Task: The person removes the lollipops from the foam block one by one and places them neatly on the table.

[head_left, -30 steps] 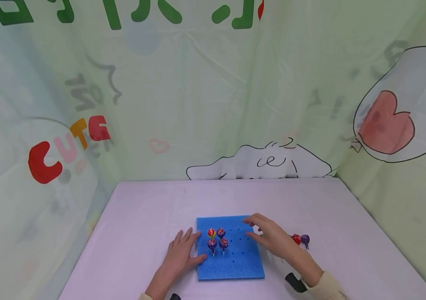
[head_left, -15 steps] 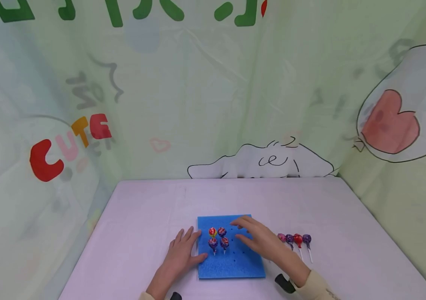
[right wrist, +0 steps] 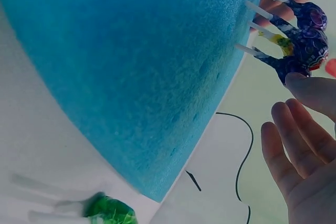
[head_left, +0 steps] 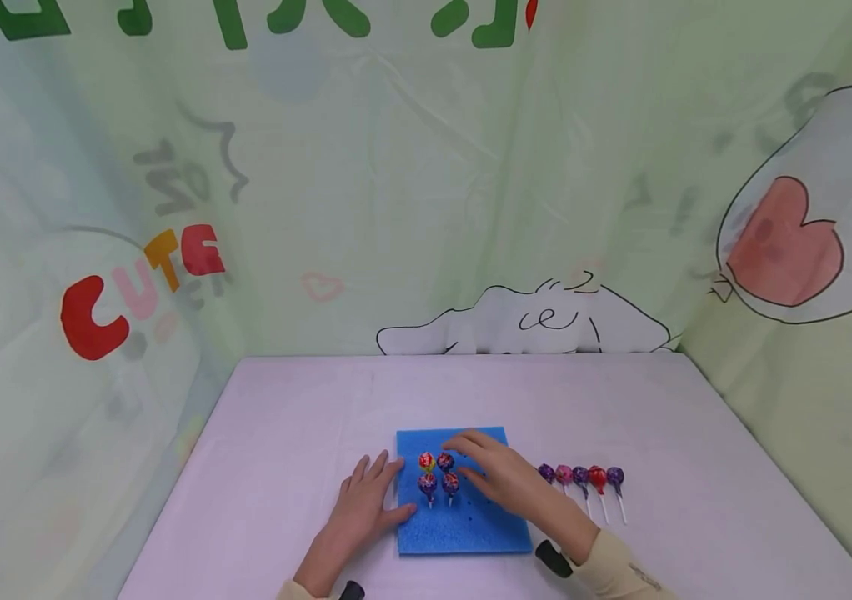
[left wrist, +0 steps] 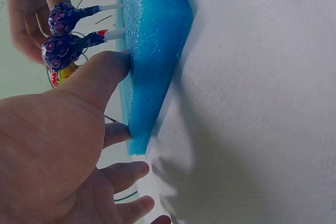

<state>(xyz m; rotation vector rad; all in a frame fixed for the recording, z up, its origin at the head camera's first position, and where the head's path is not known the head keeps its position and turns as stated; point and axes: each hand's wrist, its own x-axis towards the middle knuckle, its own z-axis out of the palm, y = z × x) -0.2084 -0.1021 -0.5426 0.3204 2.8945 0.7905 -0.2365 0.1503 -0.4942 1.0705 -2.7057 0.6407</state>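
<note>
A blue foam block [head_left: 463, 533] lies on the table with several wrapped lollipops standing in its holes by their sticks. My left hand [head_left: 361, 504] rests along the block's left edge, fingers spread and thumb on the top face. My right hand [head_left: 501, 477] is over the block's back right part, thumb and forefinger apart near the back right lollipop [head_left: 445, 461]. In the right wrist view its thumb overlaps a purple lollipop head [right wrist: 292, 69]. A red and yellow lollipop [head_left: 427, 461] stands left of that one, with a front left lollipop [head_left: 428, 483] and front right lollipop [head_left: 451, 483] before them.
Right of the block, several lollipops lie in a row, including a pink one [head_left: 563, 473], a red one [head_left: 598, 477] and a purple one [head_left: 615, 476]. A green-wrapped lollipop [right wrist: 111, 211] lies beside the block. Printed cloth [head_left: 426, 183] hangs behind the table [head_left: 306, 408].
My right hand has moved left across the block to the back right lollipop, uncovering more of the lollipop row. The left hand stays at the block's edge.
</note>
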